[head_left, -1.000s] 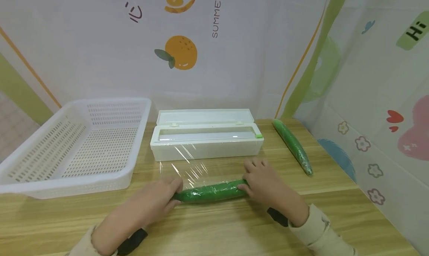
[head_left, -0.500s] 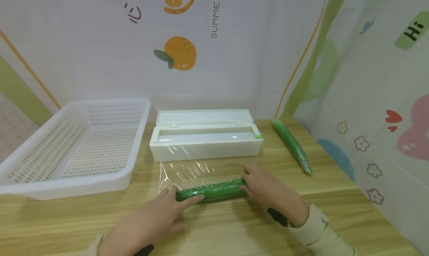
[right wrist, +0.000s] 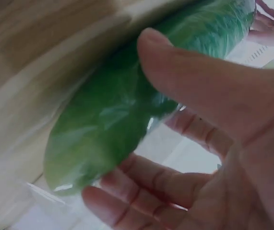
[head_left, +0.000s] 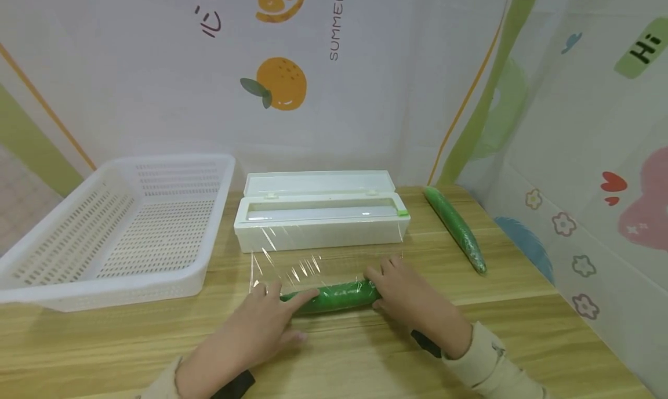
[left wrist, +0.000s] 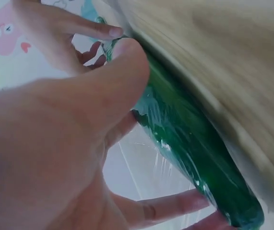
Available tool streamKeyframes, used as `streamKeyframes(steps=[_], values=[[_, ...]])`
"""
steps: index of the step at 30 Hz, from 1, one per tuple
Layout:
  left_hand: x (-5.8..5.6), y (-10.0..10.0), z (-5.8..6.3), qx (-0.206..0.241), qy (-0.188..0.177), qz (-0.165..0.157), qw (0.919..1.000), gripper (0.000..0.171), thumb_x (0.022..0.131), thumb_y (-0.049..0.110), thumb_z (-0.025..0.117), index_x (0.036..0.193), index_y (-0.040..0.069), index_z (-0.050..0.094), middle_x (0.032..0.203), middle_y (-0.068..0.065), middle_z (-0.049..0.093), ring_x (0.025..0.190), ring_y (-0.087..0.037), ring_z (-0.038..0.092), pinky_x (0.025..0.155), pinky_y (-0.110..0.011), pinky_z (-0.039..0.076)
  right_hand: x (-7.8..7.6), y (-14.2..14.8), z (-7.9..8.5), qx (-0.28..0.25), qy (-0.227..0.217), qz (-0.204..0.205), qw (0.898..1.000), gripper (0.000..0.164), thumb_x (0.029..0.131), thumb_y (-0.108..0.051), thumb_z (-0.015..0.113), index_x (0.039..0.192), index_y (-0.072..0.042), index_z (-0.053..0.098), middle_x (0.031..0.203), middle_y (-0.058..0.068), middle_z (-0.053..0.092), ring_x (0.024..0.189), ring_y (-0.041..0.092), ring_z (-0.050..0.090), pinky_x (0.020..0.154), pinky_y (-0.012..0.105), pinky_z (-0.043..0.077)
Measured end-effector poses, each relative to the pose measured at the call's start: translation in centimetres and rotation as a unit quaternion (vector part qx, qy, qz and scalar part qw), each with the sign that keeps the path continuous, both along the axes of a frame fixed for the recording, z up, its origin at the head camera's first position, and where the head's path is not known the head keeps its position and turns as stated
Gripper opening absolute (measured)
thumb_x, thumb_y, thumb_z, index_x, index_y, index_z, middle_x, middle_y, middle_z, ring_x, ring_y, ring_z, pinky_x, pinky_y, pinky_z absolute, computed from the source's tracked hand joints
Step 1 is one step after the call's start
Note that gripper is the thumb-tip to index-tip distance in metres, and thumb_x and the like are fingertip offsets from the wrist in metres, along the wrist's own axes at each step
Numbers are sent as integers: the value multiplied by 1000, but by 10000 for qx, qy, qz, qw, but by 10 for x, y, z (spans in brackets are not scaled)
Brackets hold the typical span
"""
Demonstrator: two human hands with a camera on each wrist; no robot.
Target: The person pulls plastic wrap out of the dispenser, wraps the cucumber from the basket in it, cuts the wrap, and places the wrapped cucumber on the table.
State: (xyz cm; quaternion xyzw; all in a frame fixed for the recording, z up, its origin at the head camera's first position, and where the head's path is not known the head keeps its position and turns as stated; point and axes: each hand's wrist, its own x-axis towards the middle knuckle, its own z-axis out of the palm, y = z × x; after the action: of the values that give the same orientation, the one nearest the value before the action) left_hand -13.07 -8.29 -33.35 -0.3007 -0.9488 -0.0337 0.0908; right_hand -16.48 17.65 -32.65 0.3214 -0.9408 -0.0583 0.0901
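Note:
A cucumber (head_left: 341,298) in clear cling film lies across the table in front of a white cling film box (head_left: 323,235). Film (head_left: 334,265) stretches from the box's front down to it. My left hand (head_left: 256,326) holds the cucumber's left part, its thumb on the near side and the fingers spread along the far side in the left wrist view. At the other end my right hand (head_left: 412,297) grips it between thumb and fingers; in the right wrist view the rounded tip of the cucumber (right wrist: 98,124) pokes out past the fingers, with film around it.
To the left stands a white perforated basket (head_left: 221,213). A second film-wrapped cucumber (head_left: 456,228) lies at the right, near the table's edge. The box's lid (head_left: 318,182) is raised, against a printed curtain (head_left: 365,97) at the back.
My left hand has shifted from the cucumber's left tip to lie over its left part, fingers spread out. My right hand has moved slightly left along it.

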Motion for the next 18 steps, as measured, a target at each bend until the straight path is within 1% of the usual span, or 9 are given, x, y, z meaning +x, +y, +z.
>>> streamKeyframes(steps=[5, 7, 8, 10, 13, 15, 18], values=[[-11, 2, 5, 96, -651, 254, 9975, 66, 76, 49, 70, 133, 28, 45, 104, -20, 55, 88, -36, 54, 76, -48, 48, -1, -2, -4, 73, 143, -99, 9998, 41, 74, -32, 76, 99, -9, 53, 85, 7, 53, 82, 21, 48, 72, 33, 44], [-16, 1, 7, 120, -908, 309, 9953, 64, 77, 48, 69, 133, 27, 45, 104, -19, 54, 88, -35, 54, 75, -48, 49, -2, -3, -4, 89, 145, -137, 9998, 39, 76, -32, 75, 98, -8, 53, 85, 6, 53, 82, 21, 48, 72, 33, 44], [-18, 1, 8, 172, -1051, 323, 9938, 62, 78, 46, 69, 132, 26, 45, 106, -20, 55, 91, -36, 54, 77, -49, 49, -2, -3, -4, 100, 123, -170, 9997, 38, 76, -32, 75, 97, -8, 54, 85, 6, 54, 82, 21, 49, 73, 33, 44], [-24, -1, 10, 269, -1350, 318, 9900, 60, 80, 44, 68, 132, 26, 45, 112, -21, 54, 98, -38, 54, 82, -54, 48, -2, -4, -3, 95, 19, -274, 9996, 37, 78, -32, 73, 98, -7, 55, 85, 7, 55, 84, 21, 49, 74, 34, 45], [-31, -5, 11, 453, -1789, 294, 9824, 57, 82, 39, 67, 133, 26, 45, 118, -23, 53, 105, -40, 52, 84, -57, 47, -3, -6, -1, 111, -197, -462, 9987, 37, 81, -32, 71, 102, -5, 57, 88, 8, 56, 87, 23, 51, 77, 35, 46], [-36, -9, 10, 558, -1934, 253, 9792, 55, 83, 36, 67, 133, 25, 47, 119, -23, 53, 106, -39, 53, 83, -57, 47, -4, -7, 0, 139, -320, -556, 9978, 36, 82, -32, 69, 103, -4, 59, 90, 9, 57, 88, 23, 51, 79, 35, 46], [-46, -16, 6, 804, -2090, 58, 9746, 49, 84, 30, 67, 130, 23, 51, 115, -20, 56, 101, -35, 55, 80, -54, 48, -5, -8, 4, 166, -451, -601, 9970, 35, 83, -31, 69, 102, -3, 61, 89, 9, 55, 85, 22, 49, 78, 35, 46]])
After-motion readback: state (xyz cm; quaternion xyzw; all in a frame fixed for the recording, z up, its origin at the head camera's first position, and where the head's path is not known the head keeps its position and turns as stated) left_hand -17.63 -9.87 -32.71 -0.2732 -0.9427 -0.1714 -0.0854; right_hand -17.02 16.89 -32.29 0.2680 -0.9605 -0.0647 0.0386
